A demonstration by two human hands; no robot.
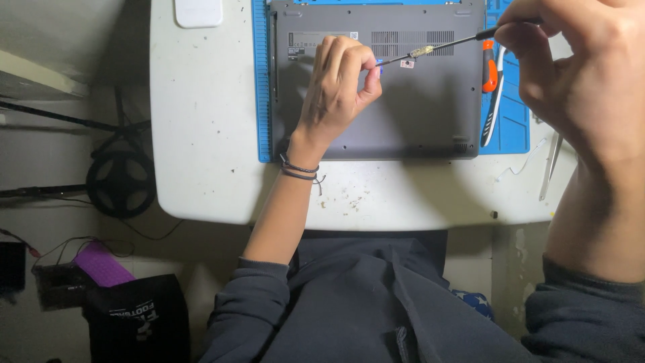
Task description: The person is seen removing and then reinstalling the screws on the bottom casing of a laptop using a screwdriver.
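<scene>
While the left hand (pixel 339 84) curls over the grey flat laptop (pixel 376 101), its fingers (pixel 366 64) are pinched shut on the tip end of a long thin black screwdriver (pixel 437 47). The right hand (pixel 571 74) is up at the top right, and its fingers (pixel 524 30) are closed tight around the other end of the same screwdriver. The thin rod runs in a slanted line between the two hands, just above the laptop. A small pale bit is stuck partway along the rod.

The laptop lies upside down, with its grey bottom facing up. It rests on a blue rubber mat (pixel 262 101). A small pink and white tag (pixel 406 64) sits on the laptop, just below the rod.

An orange and white tool (pixel 490 87) lies on the mat just beside the laptop's right edge. The mat lies on a white, spotted worktop (pixel 201 134). Silver metal tweezers (pixel 551 168) lie on the worktop to the right. A white flat thing (pixel 198 12) lies near the top left corner.

Dark thin bands (pixel 299 169) go around the left wrist. On the floor to the left sits a purple flat thing (pixel 101 263).
</scene>
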